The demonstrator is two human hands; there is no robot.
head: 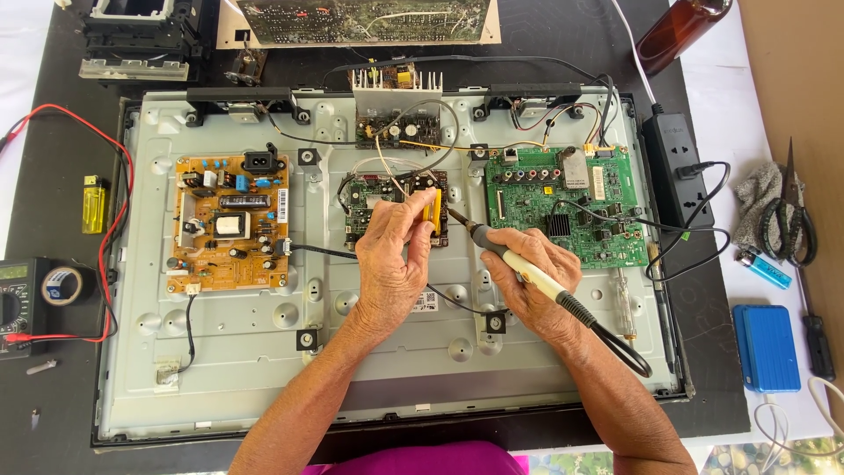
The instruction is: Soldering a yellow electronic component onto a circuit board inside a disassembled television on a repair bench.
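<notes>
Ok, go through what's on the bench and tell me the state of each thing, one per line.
Left hand: pinching a small yellow part over the centre board.
Right hand: gripping the soldering iron, tip at the yellow part.
TV back panel: cover off, boards exposed.
Power strip: one plug in.
Scissors: closed, lying on a rag.
Multimeter: leads attached.

Yellow holder [434, 214] upright over small board [369, 200], white-handled soldering iron [527, 273] angled, tip beside holder

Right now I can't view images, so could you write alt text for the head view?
A right hand holds a soldering iron to a small board inside an opened TV back, while the left hand pinches a yellow tool there.
</notes>
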